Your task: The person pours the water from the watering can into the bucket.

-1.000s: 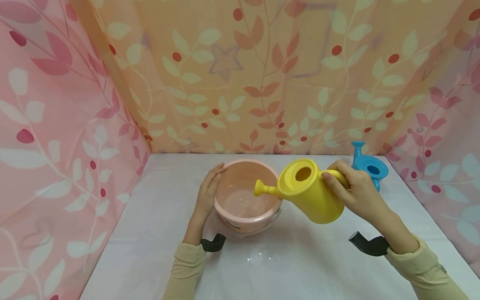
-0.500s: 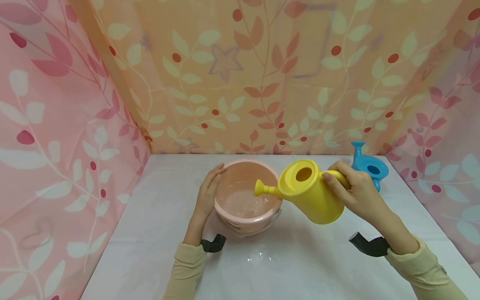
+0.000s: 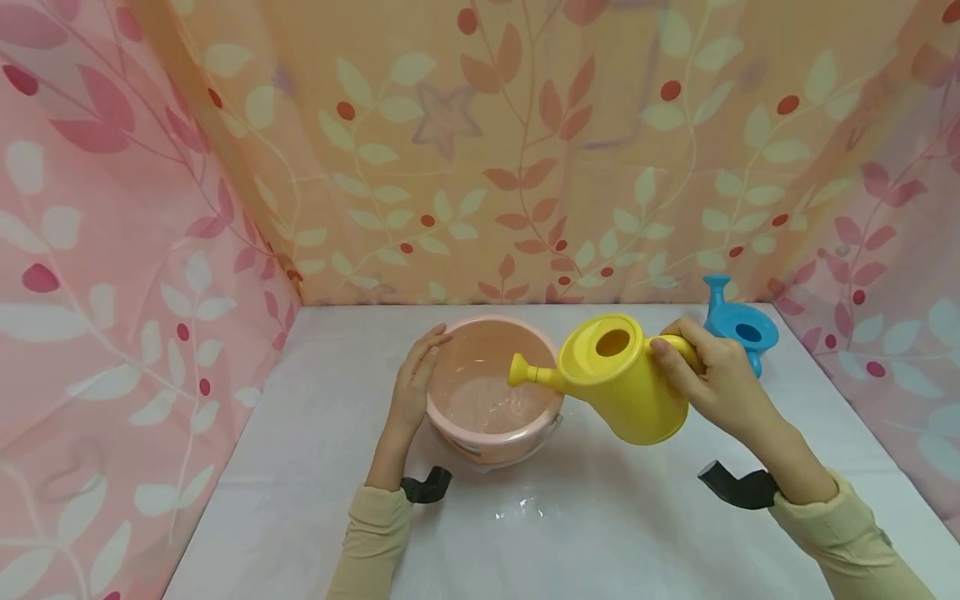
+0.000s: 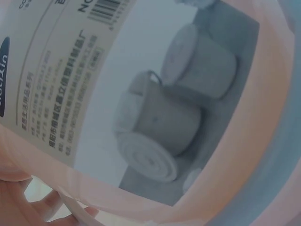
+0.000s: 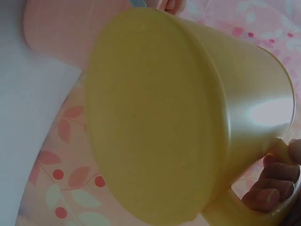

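Note:
A yellow watering can (image 3: 626, 400) is in my right hand (image 3: 720, 379), fingers curled round its handle. It tilts left, its spout head over the inside of a pink bucket (image 3: 491, 451). Ripples and bright specks show at the bottom of the bucket. My left hand (image 3: 414, 379) rests against the bucket's left side, fingers extended along the wall up to the rim. The left wrist view shows the bucket's printed label (image 4: 155, 108) and part of the left hand (image 4: 40, 207) below. In the right wrist view the watering can's base (image 5: 155, 117) fills the middle.
A blue watering can (image 3: 742, 327) stands at the table's back right. Wet drops (image 3: 527, 505) glisten on the white tabletop (image 3: 322, 467) in front of the bucket. Patterned cloth (image 3: 450, 183) hangs at the back and both sides.
The head view has shifted slightly. The yellow watering can stays tilted over the bucket, while the ripples and specks in the bucket change. Both hands keep nearly the same place.

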A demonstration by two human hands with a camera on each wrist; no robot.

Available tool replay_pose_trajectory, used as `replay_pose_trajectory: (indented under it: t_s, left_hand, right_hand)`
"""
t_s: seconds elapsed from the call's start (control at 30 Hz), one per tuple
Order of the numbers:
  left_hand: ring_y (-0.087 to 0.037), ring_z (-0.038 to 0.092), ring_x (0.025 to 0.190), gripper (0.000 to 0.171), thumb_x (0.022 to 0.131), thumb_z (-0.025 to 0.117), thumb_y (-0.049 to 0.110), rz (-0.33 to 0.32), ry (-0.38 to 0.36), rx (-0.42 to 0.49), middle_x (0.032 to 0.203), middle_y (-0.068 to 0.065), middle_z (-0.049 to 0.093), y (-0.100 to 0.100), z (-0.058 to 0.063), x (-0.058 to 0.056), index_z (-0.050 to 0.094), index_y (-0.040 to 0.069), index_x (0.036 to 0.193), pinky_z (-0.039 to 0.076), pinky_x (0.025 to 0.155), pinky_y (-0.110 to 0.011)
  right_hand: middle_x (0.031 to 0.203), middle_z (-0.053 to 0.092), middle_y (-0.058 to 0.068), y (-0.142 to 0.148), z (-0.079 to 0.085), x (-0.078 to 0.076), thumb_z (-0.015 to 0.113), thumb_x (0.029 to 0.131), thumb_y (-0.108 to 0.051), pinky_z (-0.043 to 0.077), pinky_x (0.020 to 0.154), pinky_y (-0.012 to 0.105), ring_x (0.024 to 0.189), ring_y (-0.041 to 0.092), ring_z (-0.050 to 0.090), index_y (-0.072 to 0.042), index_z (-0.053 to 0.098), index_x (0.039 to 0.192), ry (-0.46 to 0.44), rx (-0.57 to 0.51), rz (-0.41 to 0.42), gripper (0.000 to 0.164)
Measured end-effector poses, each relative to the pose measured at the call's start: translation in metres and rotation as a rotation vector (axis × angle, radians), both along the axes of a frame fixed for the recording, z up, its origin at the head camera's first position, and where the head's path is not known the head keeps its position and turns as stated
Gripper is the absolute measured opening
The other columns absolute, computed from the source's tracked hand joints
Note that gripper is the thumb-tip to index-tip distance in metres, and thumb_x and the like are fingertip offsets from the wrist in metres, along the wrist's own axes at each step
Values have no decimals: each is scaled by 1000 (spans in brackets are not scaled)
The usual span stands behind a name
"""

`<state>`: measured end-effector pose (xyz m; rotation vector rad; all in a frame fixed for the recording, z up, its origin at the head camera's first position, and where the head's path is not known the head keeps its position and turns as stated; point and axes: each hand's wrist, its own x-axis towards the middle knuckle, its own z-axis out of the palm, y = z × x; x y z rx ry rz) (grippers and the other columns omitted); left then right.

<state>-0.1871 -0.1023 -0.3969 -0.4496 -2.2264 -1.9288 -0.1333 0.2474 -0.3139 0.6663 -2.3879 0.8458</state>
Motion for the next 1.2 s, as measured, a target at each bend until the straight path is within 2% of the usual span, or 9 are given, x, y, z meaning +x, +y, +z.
replay_pose_trajectory:
  t_s: [0.5, 1.2]
  left_hand:
    - [-27, 26, 138, 36, 101, 35, 13, -6, -8, 15, 145, -18, 36, -1, 0, -1, 50, -7, 126, 20, 113, -45]
    - [-28, 27, 137, 36, 101, 35, 15, -6, -11, 5, 145, -16, 36, -1, -1, -1, 50, -6, 127, 21, 112, -47]
  right_hand:
    - [62, 45, -11, 0, 4, 0, 62, 88, -9, 39, 46, 14, 52, 3, 41, -9, 56, 89, -18, 55, -2, 7]
    - [65, 48, -12, -9, 18, -6, 62, 88, -10, 40, 48, 12, 53, 1, 43, -10, 55, 89, 15, 125, 73, 8]
